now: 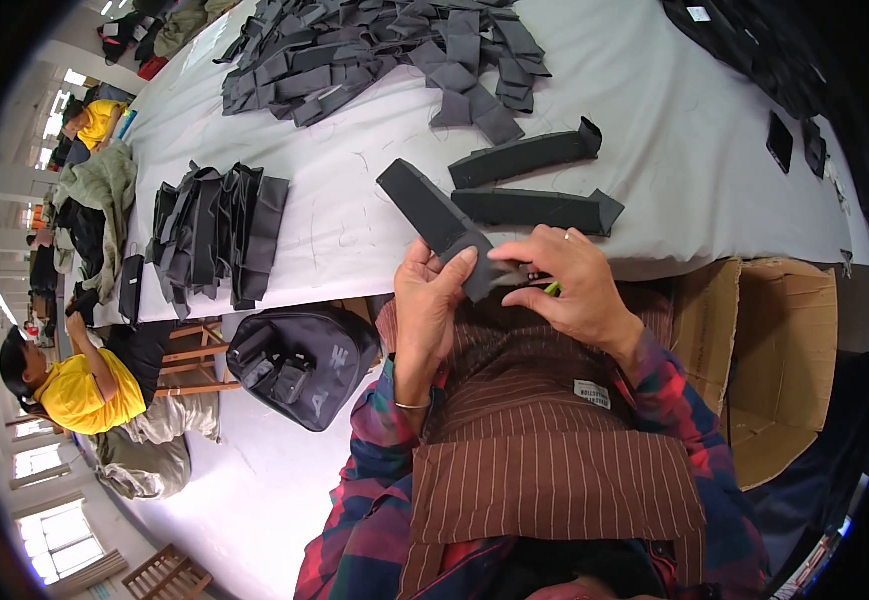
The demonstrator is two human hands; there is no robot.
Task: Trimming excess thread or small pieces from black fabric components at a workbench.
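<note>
My left hand (428, 305) pinches the near end of a dark grey fabric strip (421, 207) between thumb and fingers, just over the table's front edge. The strip's other end points away to the upper left. Close beside it on the right, my right hand (583, 292) is closed around small thread snips (513, 274) with a bit of bright green at the handle. The snips' blades point left at the held end; whether they touch the cloth I cannot tell. Two similar dark strips (527, 160) lie just beyond my hands, side by side.
A large heap of grey fabric pieces (355, 65) covers the far table, and a bundled stack (217, 238) sits at left. A phone (780, 143) lies far right. Below the table are an open cardboard box (780, 360) and a black bag (340, 385). A yellow-shirted person (90, 390) sits left.
</note>
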